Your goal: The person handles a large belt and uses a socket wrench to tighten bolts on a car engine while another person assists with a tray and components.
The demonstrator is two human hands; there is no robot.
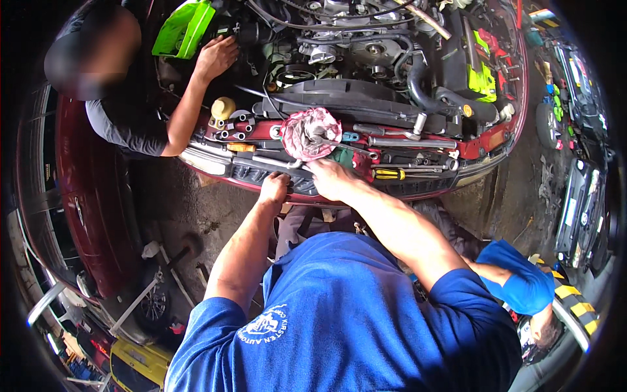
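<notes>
We have two bare hands at the front edge of an opened car. Left hand [276,187]: grip bent over the dark grille panel [247,174]; fingers partly hidden, so we can't tell if anything is pinched. Right hand [332,179]: grip reaches just below the crumpled rag [311,133], fingertips beside the right end of a silver wrench [271,161]; we can't tell whether it holds or merely touches.

Rag sits bunched on the tool-strewn front panel, between the engine bay and us. We judge it light, soft, not fragile, maybe greasy from the dark smudges; take a fold at its near side, or scoop the whole bunch. Wrench lies roughly crosswise, left of the right hand; looks stiff, modest weight, probably slick if oily. We'd take it mid-shank, clear of the grille ribs.

Around: orange-handled tool [241,147] and sockets [239,127] left, yellow-and-black screwdriver [389,174] and long silver bar [411,142] right. Co-worker's hand [217,59] is over the engine bay, upper left, well apart from ours.
</notes>
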